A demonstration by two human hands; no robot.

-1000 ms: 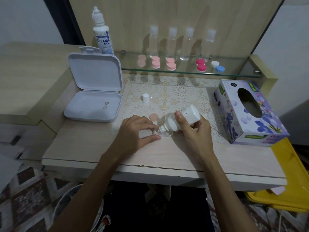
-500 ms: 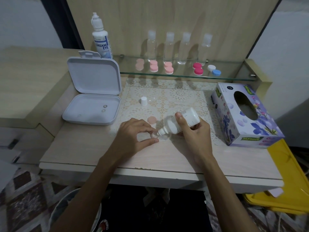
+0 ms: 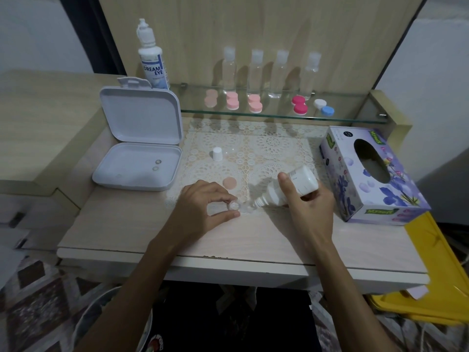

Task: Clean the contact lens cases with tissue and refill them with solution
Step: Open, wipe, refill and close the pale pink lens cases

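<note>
Head view | clear lens case on worktop, just left of tissue box | left hand grip pinched on case's left well | right hand grip clamped on tilted solution bottle, nozzle at right well | judged: refill underway; peach lid off, behind case; capping left.

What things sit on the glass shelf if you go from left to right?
Dream Eye bottle → pale pink case → pink case → second pink case → hot pink case → white and blue case.
</note>
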